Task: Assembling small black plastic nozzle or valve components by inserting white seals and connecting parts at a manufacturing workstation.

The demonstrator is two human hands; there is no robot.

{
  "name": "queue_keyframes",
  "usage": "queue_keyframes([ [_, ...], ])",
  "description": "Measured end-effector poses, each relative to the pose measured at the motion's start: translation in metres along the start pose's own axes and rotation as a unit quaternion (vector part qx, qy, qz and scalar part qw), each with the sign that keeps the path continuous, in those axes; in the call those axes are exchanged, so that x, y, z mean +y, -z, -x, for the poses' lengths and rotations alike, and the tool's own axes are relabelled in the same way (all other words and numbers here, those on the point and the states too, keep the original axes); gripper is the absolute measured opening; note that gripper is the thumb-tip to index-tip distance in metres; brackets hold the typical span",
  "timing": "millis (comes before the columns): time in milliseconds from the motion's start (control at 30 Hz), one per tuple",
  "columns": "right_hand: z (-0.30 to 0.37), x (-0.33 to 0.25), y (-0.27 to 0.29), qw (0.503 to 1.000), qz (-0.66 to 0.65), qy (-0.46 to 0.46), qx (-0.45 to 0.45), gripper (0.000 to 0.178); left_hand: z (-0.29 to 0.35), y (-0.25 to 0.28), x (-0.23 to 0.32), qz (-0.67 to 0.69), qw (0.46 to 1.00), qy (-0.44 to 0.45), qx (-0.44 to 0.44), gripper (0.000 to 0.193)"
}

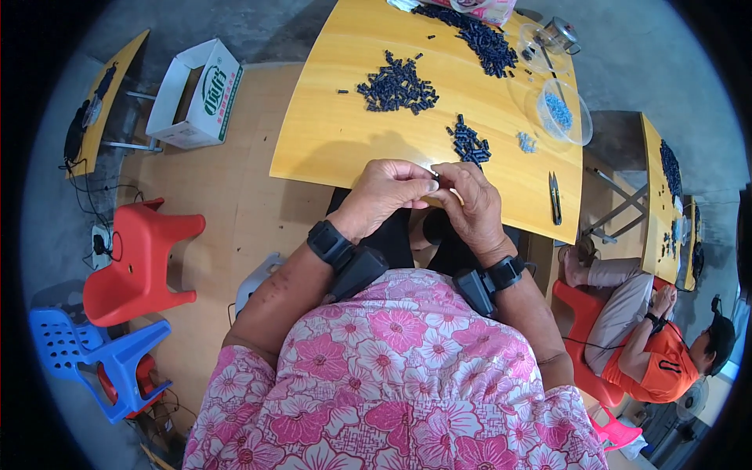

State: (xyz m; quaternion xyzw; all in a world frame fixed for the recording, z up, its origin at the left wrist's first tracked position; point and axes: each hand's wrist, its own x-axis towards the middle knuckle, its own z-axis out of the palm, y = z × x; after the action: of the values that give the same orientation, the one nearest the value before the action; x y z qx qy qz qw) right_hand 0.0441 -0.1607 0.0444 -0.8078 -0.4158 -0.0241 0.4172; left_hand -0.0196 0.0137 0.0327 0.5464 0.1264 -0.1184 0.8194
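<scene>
My left hand (393, 193) and my right hand (470, 202) meet over the near edge of the yellow table (329, 117). Between their pinched fingertips is a small black piece (435, 177), mostly hidden, so its exact kind does not show. Both hands' fingers are closed at this spot. Just beyond the right hand lies a small pile of short black cylindrical pieces (470, 142). A larger pile of the same pieces (397, 84) is farther off to the left. Beside the small pile are a few pale blue bits (526, 142), and black thread snips (555, 199) rest at the right.
A clear plastic bowl (583, 129) of light blue bits and a metal cup (561, 35) stand on the right side. The biggest black pile (486, 47) is at the back. A white carton (196, 94) and a red chair (141, 262) are left. Another person (654, 356) sits at right.
</scene>
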Motion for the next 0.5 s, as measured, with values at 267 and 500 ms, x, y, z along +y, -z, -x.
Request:
queue_keyframes([
  [267,-0.003,0.010,-0.002,0.998,-0.013,-0.047,-0.034,0.029,-0.018,0.012,-0.003,-0.257,0.959,-0.111,0.035,0.009],
  [500,-0.030,0.017,-0.005,0.909,-0.334,-0.237,0.077,0.025,-0.028,0.015,-0.019,-0.461,0.816,-0.325,0.129,0.007],
])
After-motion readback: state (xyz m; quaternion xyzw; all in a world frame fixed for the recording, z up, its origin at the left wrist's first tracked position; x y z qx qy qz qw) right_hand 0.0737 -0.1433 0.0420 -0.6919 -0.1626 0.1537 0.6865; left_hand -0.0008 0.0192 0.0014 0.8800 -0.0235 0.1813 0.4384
